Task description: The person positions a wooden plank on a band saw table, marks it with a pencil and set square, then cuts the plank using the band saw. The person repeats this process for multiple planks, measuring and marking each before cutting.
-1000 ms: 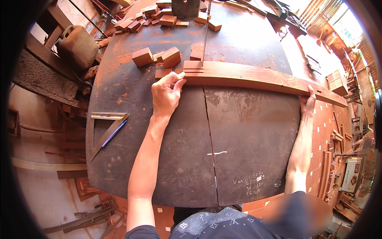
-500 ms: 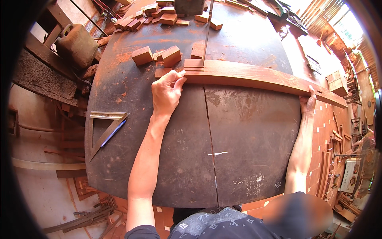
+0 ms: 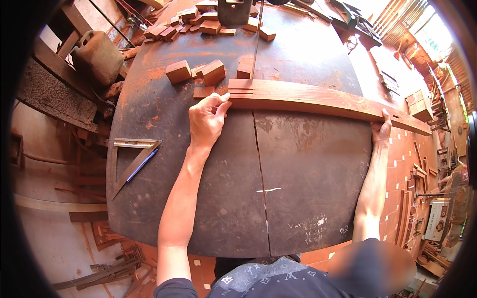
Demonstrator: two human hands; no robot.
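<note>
The table (image 3: 308, 164) is a broad dark steel top, split by a narrow slot, with chalk marks near its front edge. Across it, behind the slot's upper stretch, lies the beam (image 3: 308, 99), its right end jutting past the table edge. Slits run in from its left end, and the thin upright blade (image 3: 256, 54) meets it there. Left of the table stands a dusty jug (image 3: 99, 57); its contents cannot be seen. A white box (image 3: 437, 218) sits far right, its inside hidden too.

The right hand (image 3: 381, 128) grips the beam near the table edge, thumb on top, the other fingers mostly hidden. The left hand (image 3: 206, 119) has thumb and forefinger narrow, tips at the beam's left end; whether they pinch or merely touch it, I cannot tell.

A set square (image 3: 134, 143) lies flat at left. Small blocks (image 3: 213, 73) sit just beyond the left hand, more at the back. A blue pen (image 3: 142, 165) lies along the square's slanted side.
</note>
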